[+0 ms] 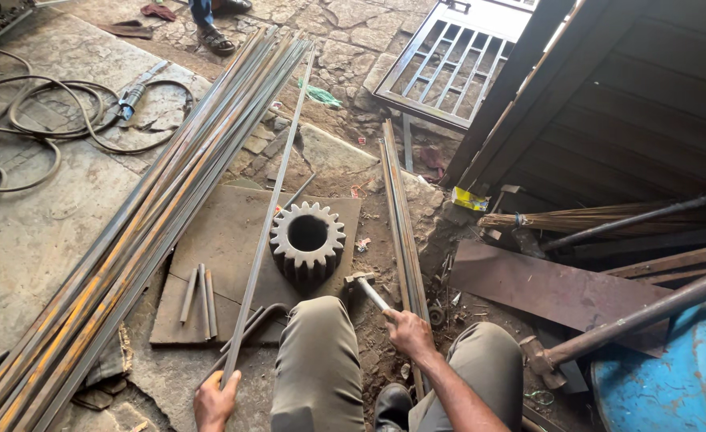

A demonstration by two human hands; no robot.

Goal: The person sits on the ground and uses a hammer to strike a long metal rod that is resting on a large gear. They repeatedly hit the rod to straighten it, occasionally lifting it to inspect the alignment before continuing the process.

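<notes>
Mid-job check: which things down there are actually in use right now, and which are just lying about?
In use:
left hand gripping the long steel rod
right hand holding the hammer
big gear, the rod lying across it

Lying about:
bundle of rods
coiled hoses
short cut pieces
window grille

Your left hand [215, 400] closes around the near end of a long, thin steel rod [269, 220]. The rod is straight, grey and dull, and it runs from your grip away up the scene. It passes over the flat steel plate [225, 240] and just beside the big toothed gear [308, 240], touching or nearly touching its left side. Your right hand [409, 332] grips the pale handle of a hammer [366, 288]. Its small metal head points away from you, resting low by the gear's near right edge.
</notes>
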